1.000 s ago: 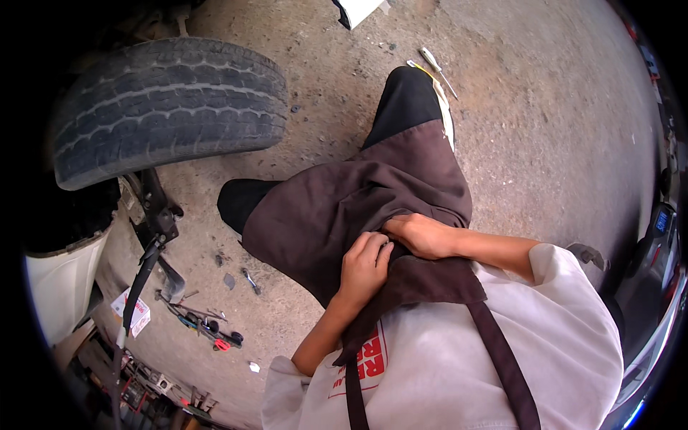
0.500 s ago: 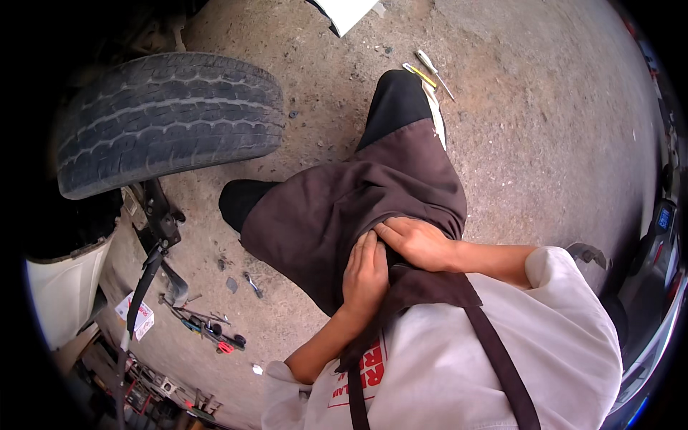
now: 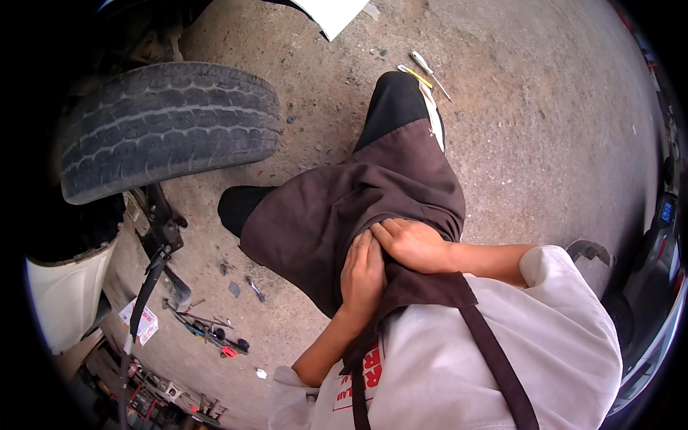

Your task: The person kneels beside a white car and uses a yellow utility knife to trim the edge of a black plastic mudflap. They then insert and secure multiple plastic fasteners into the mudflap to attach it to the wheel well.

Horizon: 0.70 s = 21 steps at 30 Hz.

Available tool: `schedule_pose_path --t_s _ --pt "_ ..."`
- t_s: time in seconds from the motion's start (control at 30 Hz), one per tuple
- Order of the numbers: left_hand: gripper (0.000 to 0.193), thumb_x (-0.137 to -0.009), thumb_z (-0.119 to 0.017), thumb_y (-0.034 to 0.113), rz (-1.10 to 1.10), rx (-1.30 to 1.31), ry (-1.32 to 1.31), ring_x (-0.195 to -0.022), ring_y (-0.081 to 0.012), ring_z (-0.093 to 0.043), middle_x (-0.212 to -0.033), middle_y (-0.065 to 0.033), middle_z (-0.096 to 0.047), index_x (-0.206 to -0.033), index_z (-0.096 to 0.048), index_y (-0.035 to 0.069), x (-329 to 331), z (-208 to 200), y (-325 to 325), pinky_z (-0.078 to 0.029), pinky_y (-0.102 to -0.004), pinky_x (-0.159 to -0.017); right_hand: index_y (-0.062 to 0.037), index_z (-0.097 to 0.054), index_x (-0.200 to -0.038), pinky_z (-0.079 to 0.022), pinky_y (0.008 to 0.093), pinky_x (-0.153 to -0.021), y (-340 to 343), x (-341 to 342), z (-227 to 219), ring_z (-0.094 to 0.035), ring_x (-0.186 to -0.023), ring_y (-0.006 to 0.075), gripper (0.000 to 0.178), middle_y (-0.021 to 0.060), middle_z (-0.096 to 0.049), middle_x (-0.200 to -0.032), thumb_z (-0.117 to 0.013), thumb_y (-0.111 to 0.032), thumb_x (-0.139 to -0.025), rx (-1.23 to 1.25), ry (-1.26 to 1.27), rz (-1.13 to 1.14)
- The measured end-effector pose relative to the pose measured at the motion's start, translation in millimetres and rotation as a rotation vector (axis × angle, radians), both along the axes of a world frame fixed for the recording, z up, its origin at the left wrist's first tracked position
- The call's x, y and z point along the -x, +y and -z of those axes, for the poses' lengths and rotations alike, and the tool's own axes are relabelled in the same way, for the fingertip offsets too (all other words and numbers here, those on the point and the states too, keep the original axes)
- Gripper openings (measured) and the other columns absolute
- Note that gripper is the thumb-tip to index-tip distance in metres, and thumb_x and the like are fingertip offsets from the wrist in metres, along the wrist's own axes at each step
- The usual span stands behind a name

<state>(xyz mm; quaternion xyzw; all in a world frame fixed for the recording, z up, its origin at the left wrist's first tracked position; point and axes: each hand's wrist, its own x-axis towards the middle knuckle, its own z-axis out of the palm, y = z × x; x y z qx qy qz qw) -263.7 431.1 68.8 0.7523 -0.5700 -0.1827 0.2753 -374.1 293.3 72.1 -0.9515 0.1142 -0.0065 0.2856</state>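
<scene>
My left hand (image 3: 362,276) lies flat on the brown apron (image 3: 322,222) over my lap, fingers pointing up and away. My right hand (image 3: 414,245) lies across the apron just beside it, its fingertips touching the left hand's fingers. Neither hand holds an object. A fold of apron cloth bunches under and between the two hands. My black trouser legs (image 3: 393,100) stick out beyond the apron.
A worn vehicle tyre (image 3: 168,129) stands at the upper left over rough concrete ground (image 3: 545,129). Two screwdrivers (image 3: 423,72) lie past my knee. Small tools and bolts (image 3: 215,333) are scattered at the lower left by a black strap (image 3: 147,287). A scooter (image 3: 656,272) is at the right edge.
My left hand has slid up the apron and straightened alongside my right hand. The view has shifted a little, and the tyre sits lower in the picture.
</scene>
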Motion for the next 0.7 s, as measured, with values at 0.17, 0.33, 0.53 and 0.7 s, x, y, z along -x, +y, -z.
schedule_pose_path --t_s 0.17,0.33,0.53,0.7 --pt "0.034 -0.092 -0.053 0.003 0.000 0.007 -0.008 -0.117 -0.0384 -0.058 -0.126 -0.0237 -0.058 -0.123 -0.056 -0.010 2 0 3 -0.048 -0.0429 -0.100 0.0044 -0.059 -0.104 -0.057 0.0336 -0.073 1 2 -2 -0.069 -0.084 0.0277 0.026 0.0152 -0.065 -0.090 -0.056 -0.011 -0.082 0.032 0.011 -0.005" --pt "0.034 -0.092 -0.054 0.003 0.006 0.017 -0.004 -0.117 -0.0387 -0.058 -0.126 -0.0244 -0.058 -0.124 -0.055 -0.009 1 -7 4 -0.048 -0.0434 -0.101 0.0062 -0.057 -0.108 -0.056 0.0359 -0.074 0 6 -10 -0.068 -0.084 0.0293 0.033 0.0153 -0.063 -0.089 -0.057 -0.010 -0.080 -0.014 0.132 -0.046" --pt "0.034 -0.092 -0.055 0.003 -0.009 0.018 0.028 -0.116 -0.0392 -0.058 -0.124 -0.0246 -0.058 -0.124 -0.055 -0.009 -1 -16 4 -0.048 -0.0437 -0.100 0.0016 -0.057 -0.097 -0.056 0.0371 -0.072 -4 12 -13 -0.068 -0.080 0.0310 0.020 0.0157 -0.064 -0.087 -0.057 -0.008 -0.080 -0.091 0.049 -0.054" --pt "0.033 -0.093 -0.055 0.004 -0.022 0.001 -0.021 -0.115 -0.0392 -0.058 -0.123 -0.0249 -0.059 -0.124 -0.056 -0.009 -1 -12 4 -0.048 -0.0433 -0.100 0.0004 -0.058 -0.105 -0.053 0.0444 -0.074 -7 15 -8 -0.065 -0.083 0.0398 0.023 0.0173 -0.066 -0.092 -0.061 -0.012 -0.086 -0.422 -0.086 0.079"
